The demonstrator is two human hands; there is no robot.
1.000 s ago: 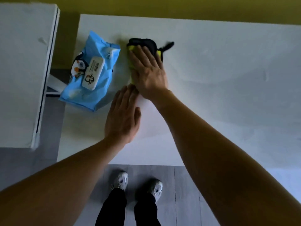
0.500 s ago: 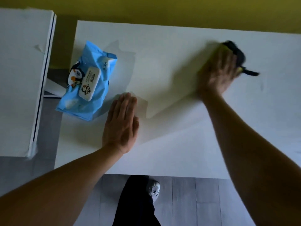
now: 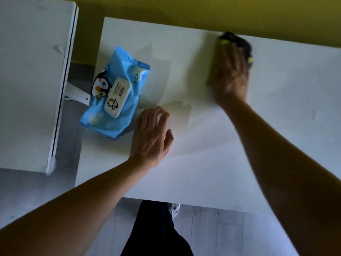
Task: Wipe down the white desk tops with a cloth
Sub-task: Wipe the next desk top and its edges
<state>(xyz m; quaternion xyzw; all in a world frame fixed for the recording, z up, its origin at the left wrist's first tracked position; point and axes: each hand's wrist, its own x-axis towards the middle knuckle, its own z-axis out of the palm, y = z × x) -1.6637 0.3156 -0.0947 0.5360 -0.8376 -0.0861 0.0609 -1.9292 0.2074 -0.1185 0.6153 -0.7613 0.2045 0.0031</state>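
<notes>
I am looking straight down from a head camera at a white desk top, with both bare forearms reaching into view from the bottom edge. Much of the far hand is smeared by motion blur, so fine detail there is hard to read. The right hand lies flat on a cloth near the desk's far edge, fingers stretched forward and pressing down rather than curled round it. Only parts of the cloth show: a dark bunch past the fingertips and slivers of bright yellow-green at either side of the hand. The rest is hidden beneath the palm, and I cannot tell its full shape.

The left hand rests on the desk nearer to me, holding nothing. Its fingers are loosely bent and its fingertips seem to touch the surface, though I cannot be sure the palm does.

Just beside that hand, toward the desk's left edge, lies a blue pack of wet wipes with a white flip lid and penguin pictures. A second white desk stands to the left, apart from the first, cut off by the frame. A yellow wall runs behind. Below the near edge I see grey floor, dark trousers and part of one pale shoe.
</notes>
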